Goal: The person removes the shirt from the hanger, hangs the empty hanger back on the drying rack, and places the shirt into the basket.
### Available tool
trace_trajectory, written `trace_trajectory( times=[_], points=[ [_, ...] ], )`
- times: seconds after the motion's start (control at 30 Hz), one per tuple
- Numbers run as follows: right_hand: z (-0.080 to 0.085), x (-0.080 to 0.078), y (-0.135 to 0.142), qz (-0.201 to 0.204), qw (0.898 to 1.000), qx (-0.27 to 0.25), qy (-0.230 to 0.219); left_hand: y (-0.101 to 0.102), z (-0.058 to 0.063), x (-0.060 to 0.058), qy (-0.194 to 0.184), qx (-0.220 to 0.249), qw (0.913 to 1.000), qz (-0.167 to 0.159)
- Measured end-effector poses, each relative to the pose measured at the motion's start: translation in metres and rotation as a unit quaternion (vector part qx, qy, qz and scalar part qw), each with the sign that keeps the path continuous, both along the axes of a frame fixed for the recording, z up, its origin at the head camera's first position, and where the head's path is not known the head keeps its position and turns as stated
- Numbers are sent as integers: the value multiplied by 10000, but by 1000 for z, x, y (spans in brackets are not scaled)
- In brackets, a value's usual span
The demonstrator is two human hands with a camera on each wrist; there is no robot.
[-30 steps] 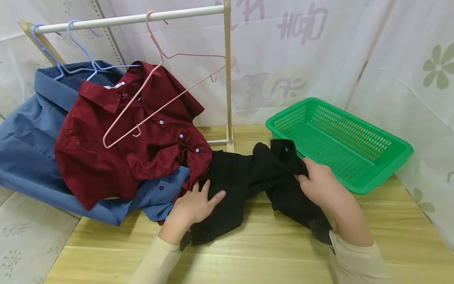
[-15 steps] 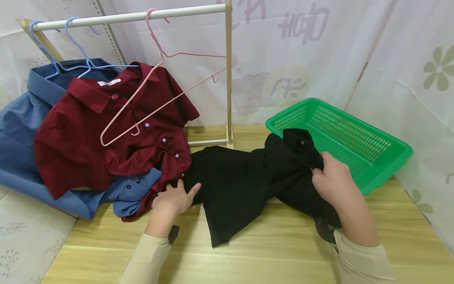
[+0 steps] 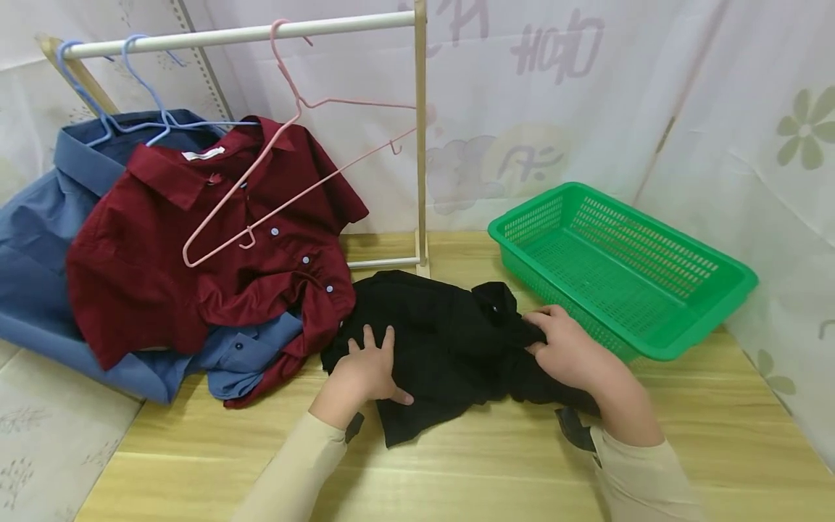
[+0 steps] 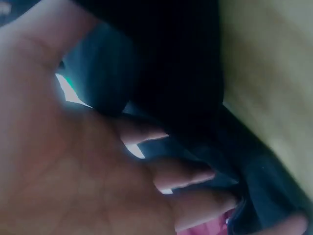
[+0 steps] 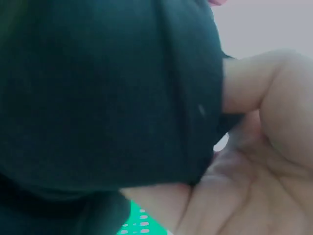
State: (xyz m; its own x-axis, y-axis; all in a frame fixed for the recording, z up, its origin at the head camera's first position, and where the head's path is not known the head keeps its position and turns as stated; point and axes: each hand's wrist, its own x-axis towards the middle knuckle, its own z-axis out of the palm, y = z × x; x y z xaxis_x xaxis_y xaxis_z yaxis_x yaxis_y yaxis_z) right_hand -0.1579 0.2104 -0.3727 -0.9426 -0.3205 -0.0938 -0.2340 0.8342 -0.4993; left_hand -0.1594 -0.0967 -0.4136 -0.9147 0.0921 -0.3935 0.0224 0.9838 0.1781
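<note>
A crumpled black shirt (image 3: 450, 348) lies on the table, its collar and a small button showing near the right hand. My right hand (image 3: 574, 351) grips a bunch of it, thumb and fingers around the cloth; the right wrist view shows the black cloth (image 5: 107, 98) between them. Over the shirt's left part is my left hand (image 3: 368, 373), palm down with fingers spread. In the left wrist view its fingers stretch across the dark cloth (image 4: 181, 63). The shirt's left end meets the hem of a hanging red shirt (image 3: 215, 254).
A blue shirt (image 3: 39, 268) hangs behind the red one on a rack (image 3: 422, 145) with blue hangers (image 3: 153, 101). A bare pink hanger (image 3: 300, 101) hangs in front. Behind my right hand stands a green basket (image 3: 626, 333) on the wooden table (image 3: 457, 478).
The black shirt was drawn rightward, and the red shirt shifted left. My right hand then came lower and back left with the cloth; my left hand went left, then right onto the black shirt.
</note>
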Motion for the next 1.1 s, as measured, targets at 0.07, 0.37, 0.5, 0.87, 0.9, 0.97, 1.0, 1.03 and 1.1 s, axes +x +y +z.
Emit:
trace_trajectory(
  times=[0.07,0.37,0.5,0.87,0.9,0.97,1.0,1.03,1.1],
  points=[
    [-6,-4,2,2,9995,99,-286,0,-2,-9,63,-124,9999,6],
    [-33,-13,-5,-194,9960,636,-599,11,0,-24,175,-192,9978,-604],
    [-33,-10,-16,21,9973,554,-489,20,3,-20,50,120,9958,-908],
    [-24,-13,-38,597,9959,611,-284,21,9,-32,-56,2784,9577,-724],
    [-24,-14,-42,702,9953,618,-264,22,9,-32,-107,3044,9495,-747],
    [-25,-13,-47,928,9935,607,-241,24,9,-31,-189,3395,9362,-891],
    [-25,-12,-49,1040,9923,636,-218,26,10,-30,-180,3475,9317,-1037],
    [-26,-11,-51,1151,9910,658,-188,28,11,-29,-129,3529,9274,-1231],
    [-27,-8,-52,1343,9887,659,-90,32,13,-26,179,3511,9203,-1716]
  ],
)
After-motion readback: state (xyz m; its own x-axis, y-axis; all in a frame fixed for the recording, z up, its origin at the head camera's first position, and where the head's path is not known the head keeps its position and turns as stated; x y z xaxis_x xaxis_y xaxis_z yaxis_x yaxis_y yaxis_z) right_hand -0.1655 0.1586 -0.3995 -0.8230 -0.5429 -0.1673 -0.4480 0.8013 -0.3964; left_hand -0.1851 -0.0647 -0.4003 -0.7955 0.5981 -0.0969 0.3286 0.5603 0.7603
